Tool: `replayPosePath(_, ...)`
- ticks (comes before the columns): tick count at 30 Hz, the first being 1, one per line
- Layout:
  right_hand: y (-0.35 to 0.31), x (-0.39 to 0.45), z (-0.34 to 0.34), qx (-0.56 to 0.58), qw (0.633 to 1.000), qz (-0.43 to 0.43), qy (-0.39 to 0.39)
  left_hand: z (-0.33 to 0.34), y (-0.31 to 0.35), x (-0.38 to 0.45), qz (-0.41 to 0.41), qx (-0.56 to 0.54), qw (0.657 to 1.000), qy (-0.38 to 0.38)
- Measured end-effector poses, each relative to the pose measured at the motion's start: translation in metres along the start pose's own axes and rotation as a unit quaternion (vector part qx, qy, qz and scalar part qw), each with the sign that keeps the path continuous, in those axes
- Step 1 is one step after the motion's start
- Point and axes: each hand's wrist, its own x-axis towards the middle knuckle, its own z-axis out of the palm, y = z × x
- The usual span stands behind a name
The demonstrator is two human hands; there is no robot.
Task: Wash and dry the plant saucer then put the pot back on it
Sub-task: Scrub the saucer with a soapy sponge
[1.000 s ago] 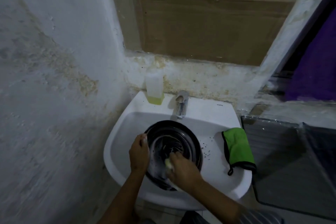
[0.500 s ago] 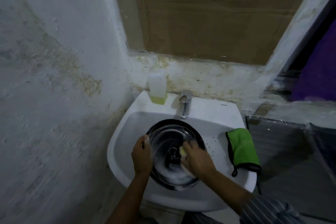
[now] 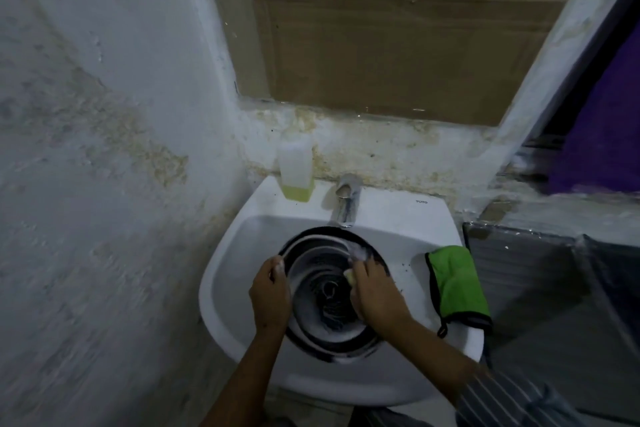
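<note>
Head view: black plant saucer [image 3: 313, 291] in white washbasin [image 3: 388, 215], soapy. Probably light, stiff, slick with suds; best gripped at rim. Left hand [image 3: 270, 296] curled over rim at 9 o'clock. Right hand [image 3: 375, 291] closed on yellowish sponge [image 3: 349, 276] at 3 o'clock. Green cloth [image 3: 457, 284] on basin edge, 3 o'clock. Soap bottle [image 3: 296, 172] at 11.

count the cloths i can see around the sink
1: a green cloth draped over the right rim of the sink. None else shows, though one might lie outside the frame.
</note>
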Motion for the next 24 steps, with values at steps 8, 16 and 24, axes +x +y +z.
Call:
replayPosePath(8,-0.051,-0.045,-0.024,0.063,0.967,-0.171,-0.178,0.005,-0.004,0.012,-0.052,0.035,0.998,-0.030)
replayPosePath(16,-0.031,-0.016,-0.088,0.240,0.938,-0.156,-0.194,-0.004,0.018,0.027,-0.236,-0.071,0.935,-0.257)
replayPosePath(24,0.025,0.000,-0.111,0.499,0.851,-0.030,-0.162,-0.008,0.037,0.026,0.005,0.020,0.924,-0.383)
